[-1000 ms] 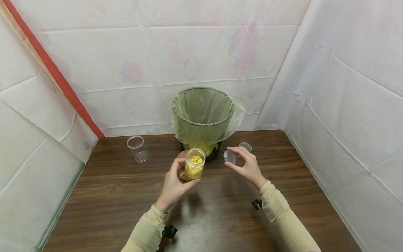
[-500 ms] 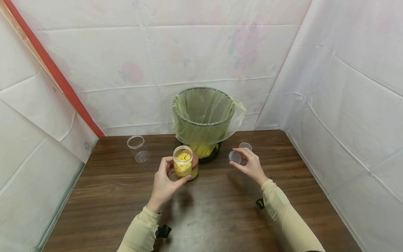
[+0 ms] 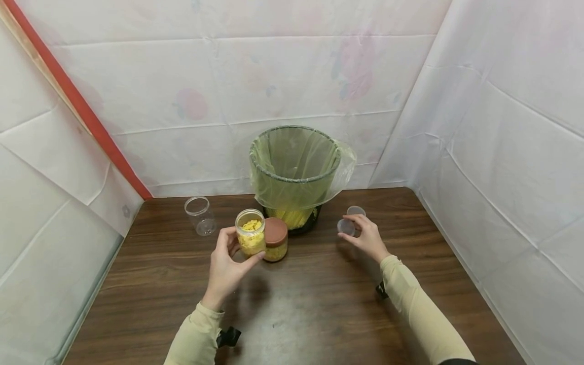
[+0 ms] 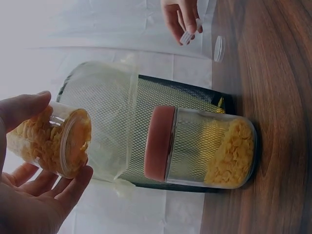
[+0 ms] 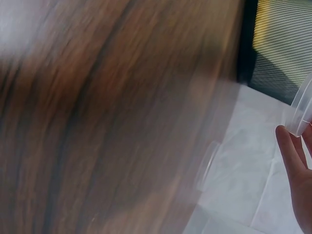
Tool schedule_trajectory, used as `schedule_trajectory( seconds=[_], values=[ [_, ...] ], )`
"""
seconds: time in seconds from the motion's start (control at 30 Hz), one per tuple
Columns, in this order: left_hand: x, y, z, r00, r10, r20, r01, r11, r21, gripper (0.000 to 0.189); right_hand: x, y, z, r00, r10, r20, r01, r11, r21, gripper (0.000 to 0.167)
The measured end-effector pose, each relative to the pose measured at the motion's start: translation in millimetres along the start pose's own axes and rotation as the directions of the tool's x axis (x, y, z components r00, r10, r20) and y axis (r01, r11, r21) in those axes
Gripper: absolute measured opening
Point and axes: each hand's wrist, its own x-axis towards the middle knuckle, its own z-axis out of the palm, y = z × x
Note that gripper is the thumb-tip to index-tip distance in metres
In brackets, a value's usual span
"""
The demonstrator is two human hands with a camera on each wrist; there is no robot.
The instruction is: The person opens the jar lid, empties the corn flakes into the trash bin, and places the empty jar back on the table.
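My left hand grips an uncapped clear jar filled with yellow flakes, holding it above the table. In the left wrist view the jar sits between thumb and fingers. Behind it stands a larger glass jar with a pinkish-brown lid, partly full of yellow flakes. Between thumb and fingers my right hand pinches a clear round lid above the table. A second clear lid lies on the table just behind that hand.
A mesh wastebasket lined with a pale green bag stands at the table's back edge. An empty clear jar is upright at the back left. White sheeting hangs behind and at both sides of the brown table.
My left hand has carried its jar leftward, uncovering the pink-lidded jar behind. My right hand has moved slightly right with its lid, closer to the lid on the table.
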Motion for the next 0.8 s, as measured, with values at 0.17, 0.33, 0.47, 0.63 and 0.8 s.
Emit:
schedule_trajectory(
  seconds=[0.17,0.33,0.47,0.63,0.8],
  values=[
    [-0.4,-1.7,-4.2,1.000,-0.002,-0.020,0.002,1.000,0.006,0.064,-0.2,8.7,-0.1,0.999,0.043,0.025,-0.043,0.999,-0.010,0.052],
    [-0.5,-2.4,-9.7,0.999,0.001,-0.054,0.000,1.000,0.013,0.064,0.4,15.6,-0.1,0.997,0.069,0.032,-0.068,0.997,-0.038,0.052],
    [-0.5,-2.9,-14.6,0.997,0.002,-0.080,0.000,1.000,0.027,0.063,0.8,21.9,-0.1,0.996,0.085,0.036,-0.083,0.995,-0.059,0.053],
    [-1.0,-3.9,-20.0,0.994,0.013,-0.108,-0.009,0.999,0.042,0.064,0.2,29.3,0.2,0.992,0.111,0.059,-0.105,0.990,-0.096,0.054],
    [-1.0,-3.2,-24.1,0.990,0.029,-0.135,-0.022,0.999,0.050,0.064,-1.4,35.6,0.5,0.986,0.145,0.087,-0.133,0.982,-0.135,0.055]
  ],
)
